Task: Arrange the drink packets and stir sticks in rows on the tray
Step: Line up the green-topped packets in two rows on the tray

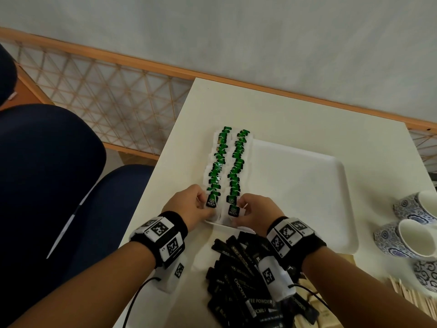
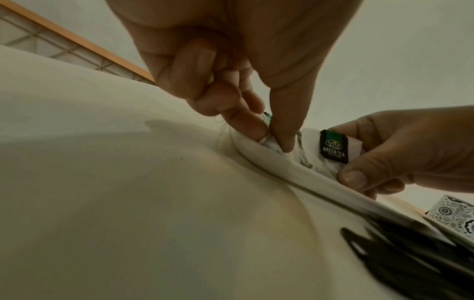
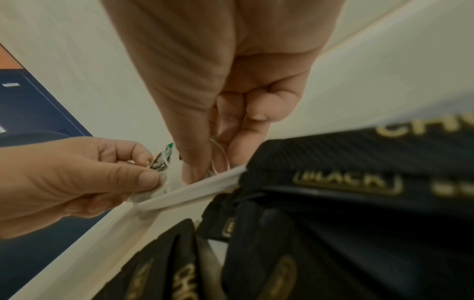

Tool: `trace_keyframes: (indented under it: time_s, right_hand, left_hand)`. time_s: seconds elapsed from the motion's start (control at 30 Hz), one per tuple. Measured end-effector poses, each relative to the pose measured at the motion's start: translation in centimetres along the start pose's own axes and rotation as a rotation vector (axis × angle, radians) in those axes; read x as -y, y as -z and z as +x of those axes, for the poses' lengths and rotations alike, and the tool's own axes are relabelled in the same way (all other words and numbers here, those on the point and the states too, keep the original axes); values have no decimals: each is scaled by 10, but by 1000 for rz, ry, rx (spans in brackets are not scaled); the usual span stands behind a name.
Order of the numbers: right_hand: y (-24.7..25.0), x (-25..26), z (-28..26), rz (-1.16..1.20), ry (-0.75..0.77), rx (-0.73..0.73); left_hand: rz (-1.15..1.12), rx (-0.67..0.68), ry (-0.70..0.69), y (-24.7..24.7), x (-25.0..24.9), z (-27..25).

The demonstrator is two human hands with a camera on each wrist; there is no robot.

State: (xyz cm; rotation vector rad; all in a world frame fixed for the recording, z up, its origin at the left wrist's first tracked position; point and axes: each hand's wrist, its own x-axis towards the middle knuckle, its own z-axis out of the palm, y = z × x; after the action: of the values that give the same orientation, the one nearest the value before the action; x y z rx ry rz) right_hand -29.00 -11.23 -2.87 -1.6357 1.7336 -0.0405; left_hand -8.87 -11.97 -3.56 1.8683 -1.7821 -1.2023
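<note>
Two rows of green tea bags (image 1: 227,166) are down the tray's (image 1: 307,185) left side, and my left hand (image 1: 189,207) and right hand (image 1: 256,215) are each pinching the nearest bag. The black packets (image 1: 246,280) and stir sticks (image 1: 406,294) are untouched on the table (image 1: 295,114), so I'd say maybe a third done.

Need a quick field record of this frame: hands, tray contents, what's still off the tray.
left hand: pinches nearest tea bag of left row
right hand: pinches nearest tea bag of right row
tray: two rows of green tea bags along left side, rest bare
black packets: loose pile on table, near edge of tray
stir sticks: on table, right
cups: right of tray
</note>
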Motion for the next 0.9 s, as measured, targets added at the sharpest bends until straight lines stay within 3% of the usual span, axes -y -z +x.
trace_keyframes:
  time_s: [0.63, 0.77, 0.9]
  right_hand:
    - [5, 3, -3, 30, -22, -19]
    - [15, -3, -1, 200, -51, -99]
    - [12, 1, 7, 110, -18, 4]
  left_hand:
    - [77, 80, 64, 9, -2, 3]
    - [-136, -6, 85, 13, -6, 8]
    - [-459, 147, 101, 14, -24, 13]
